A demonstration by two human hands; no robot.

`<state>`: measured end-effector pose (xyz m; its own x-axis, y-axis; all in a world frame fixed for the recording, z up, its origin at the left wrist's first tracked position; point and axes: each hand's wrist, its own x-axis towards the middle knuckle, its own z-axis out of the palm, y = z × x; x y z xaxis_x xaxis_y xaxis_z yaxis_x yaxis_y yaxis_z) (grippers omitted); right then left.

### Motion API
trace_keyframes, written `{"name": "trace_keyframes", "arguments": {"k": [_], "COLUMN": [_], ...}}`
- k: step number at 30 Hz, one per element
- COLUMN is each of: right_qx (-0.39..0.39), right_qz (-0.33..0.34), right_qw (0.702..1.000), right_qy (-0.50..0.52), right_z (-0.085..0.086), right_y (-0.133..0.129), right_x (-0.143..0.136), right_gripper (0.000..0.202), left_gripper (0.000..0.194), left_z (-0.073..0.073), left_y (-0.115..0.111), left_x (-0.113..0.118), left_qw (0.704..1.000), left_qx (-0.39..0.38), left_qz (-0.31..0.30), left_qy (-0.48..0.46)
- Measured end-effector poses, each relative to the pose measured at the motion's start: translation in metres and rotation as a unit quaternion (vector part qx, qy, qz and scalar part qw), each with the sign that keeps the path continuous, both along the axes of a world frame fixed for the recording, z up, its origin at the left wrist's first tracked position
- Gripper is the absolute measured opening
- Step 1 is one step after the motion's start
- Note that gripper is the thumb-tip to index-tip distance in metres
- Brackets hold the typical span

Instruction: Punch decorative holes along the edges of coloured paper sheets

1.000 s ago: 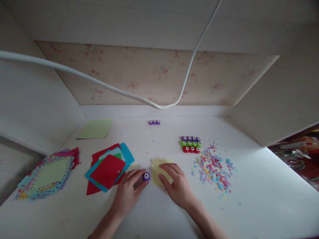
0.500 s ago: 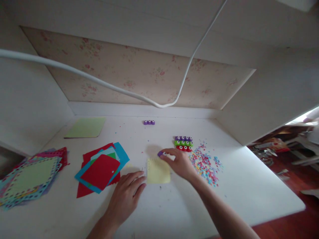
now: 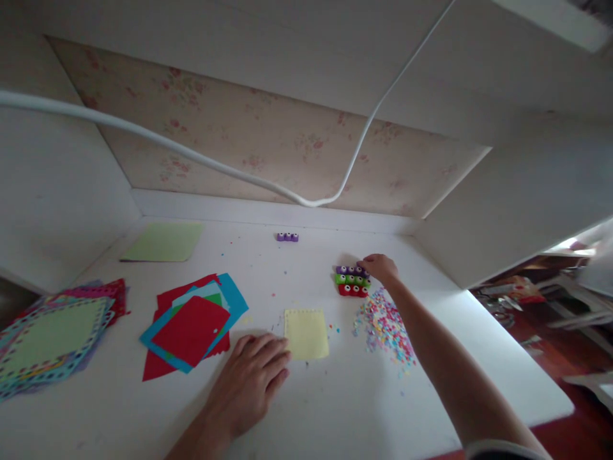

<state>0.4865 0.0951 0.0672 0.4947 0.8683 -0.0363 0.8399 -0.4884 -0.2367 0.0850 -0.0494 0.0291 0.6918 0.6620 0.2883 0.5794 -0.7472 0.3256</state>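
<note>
**Bare Hands, One Sleeve Edge**

The left hand [image 3: 253, 380], toward seven o'clock, was bare, with slim fingers and a slender wrist. The right hand [image 3: 382, 267], near four o'clock, was bare too, its right forearm [image 3: 443, 358] smooth and uncovered down to a sleeve [image 3: 507, 450] between four and five o'clock. That sleeve looked dark with a paler rim, though blur left its exact colour uncertain.
</note>
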Motion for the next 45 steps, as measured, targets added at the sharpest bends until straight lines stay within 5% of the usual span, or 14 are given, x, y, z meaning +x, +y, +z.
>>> {"name": "trace_keyframes", "arguments": {"k": [8, 11, 14, 17, 22, 26, 30, 36, 40, 45], "right_qx": [0.094, 0.101, 0.108, 0.119, 0.176, 0.232, 0.270, 0.225, 0.211, 0.233], "right_qz": [0.079, 0.191, 0.359, 0.357, 0.340, 0.322, 0.270, 0.116, 0.120, 0.155], "right_qw": [0.992, 0.976, 0.927, 0.926, 0.924, 0.913, 0.894, 0.844, 0.811, 0.845], "right_qy": [-0.015, 0.018, 0.021, -0.008, 0.021, 0.094, 0.235, 0.473, 0.533, 0.457], "right_z": [0.011, -0.001, -0.020, -0.036, -0.054, -0.060, -0.061, -0.067, -0.072, -0.067], "right_y": [-0.023, -0.062, -0.101, -0.121, -0.118, -0.117, -0.120, -0.120, -0.118, -0.113], "right_x": [-0.044, -0.092, -0.136, -0.158, -0.155, -0.151, -0.149, -0.140, -0.133, -0.125], "right_gripper": [0.042, 0.033, 0.042, 0.043, 0.026, 0.020, 0.019, 0.047, 0.048, 0.028], "left_gripper": [0.028, 0.028, 0.029, 0.029, 0.024, 0.025, 0.028, 0.054, 0.065, 0.050], "left_z": [-0.002, 0.001, 0.002, 0.000, 0.003, 0.020, 0.031, 0.016, 0.003, 0.004], "left_y": [-0.002, -0.001, -0.001, -0.002, 0.007, 0.056, 0.145, 0.258, 0.284, 0.275], "left_x": [0.000, 0.000, 0.001, 0.002, 0.002, 0.014, 0.038, 0.063, 0.064, 0.040], "left_qw": [0.999, 0.998, 0.998, 0.997, 0.998, 0.996, 0.992, 0.988, 0.991, 0.990], "left_qx": [-0.004, -0.016, -0.022, -0.023, -0.035, -0.030, -0.016, -0.020, -0.032, -0.029], "left_qz": [0.040, 0.048, 0.052, 0.058, 0.057, 0.078, 0.118, 0.138, 0.097, 0.086], "left_qy": [0.034, 0.040, 0.042, 0.041, 0.019, -0.005, 0.037, 0.067, 0.088, 0.105]}}
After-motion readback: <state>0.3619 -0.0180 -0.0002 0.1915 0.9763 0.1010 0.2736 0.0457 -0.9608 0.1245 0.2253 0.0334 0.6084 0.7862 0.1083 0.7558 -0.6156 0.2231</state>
